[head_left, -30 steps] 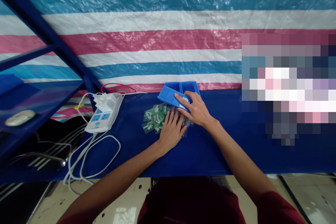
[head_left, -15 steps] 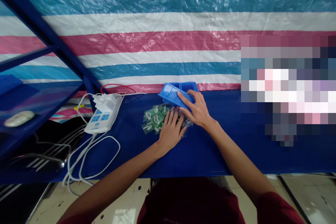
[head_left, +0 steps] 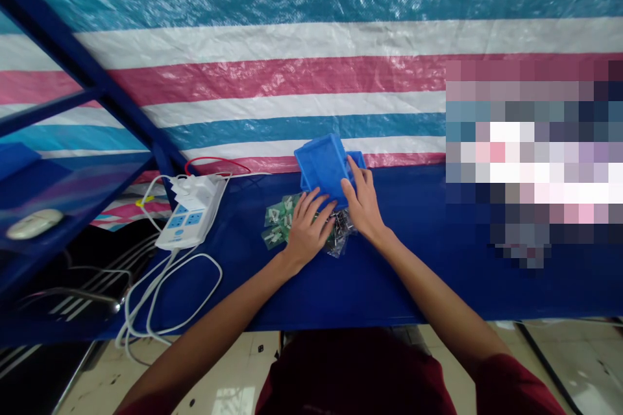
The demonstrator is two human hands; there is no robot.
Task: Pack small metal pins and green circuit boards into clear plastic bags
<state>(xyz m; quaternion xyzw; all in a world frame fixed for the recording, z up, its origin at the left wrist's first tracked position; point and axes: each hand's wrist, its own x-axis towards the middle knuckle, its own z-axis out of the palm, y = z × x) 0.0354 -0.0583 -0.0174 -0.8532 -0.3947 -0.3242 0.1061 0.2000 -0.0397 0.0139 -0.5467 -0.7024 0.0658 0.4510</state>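
Bin [head_left: 321, 165]: blue, in the middle, toward the far side of the table [head_left: 413, 272]; it is tilted, with its broad face to the near side. I suppose the hand holds it so, or it leans on the second bin; which one, I cannot tell.
Right hand [head_left: 366, 204]: thumb and fingers stand about the right wall of the bin and seem to pinch it, probably because a wall is easy for one hand to control.
Left hand [head_left: 306, 227]: fingers are spread, palm down over the packets [head_left: 276, 224], with the tips at the near edge of the bin. It grips nothing that I can see; perhaps it steadies the edge.
Packets: green ones lie left, and clear bags [head_left: 338, 233] with dark pieces lie right, just below the bin, so both hands reach them easily.
Second bin [head_left: 357, 159]: behind the tilted one, mostly hidden, showing at right.
Power strip [head_left: 189, 224]: far left, well apart from the packets, maybe so that its looped cord [head_left: 220, 272] does not reach them.
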